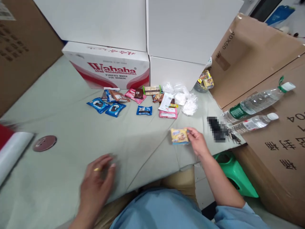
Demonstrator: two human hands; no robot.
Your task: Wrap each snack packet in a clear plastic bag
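Pinching yellow snack pkt point(178, 136) by edge w/ R hand point(197, 142); holding L hand point(96, 180) empty, loosely curled, over table point(135, 141).

- The one view, worn on the head, looks from above the lap, facing forward and steeply down onto the bench point(66, 127).
- It sits close: the blue shirt point(162, 206) shows at lower middle, the left hand point(98, 178) and right hand point(196, 140) just beyond.
- White cartons point(95, 22) bound the top.
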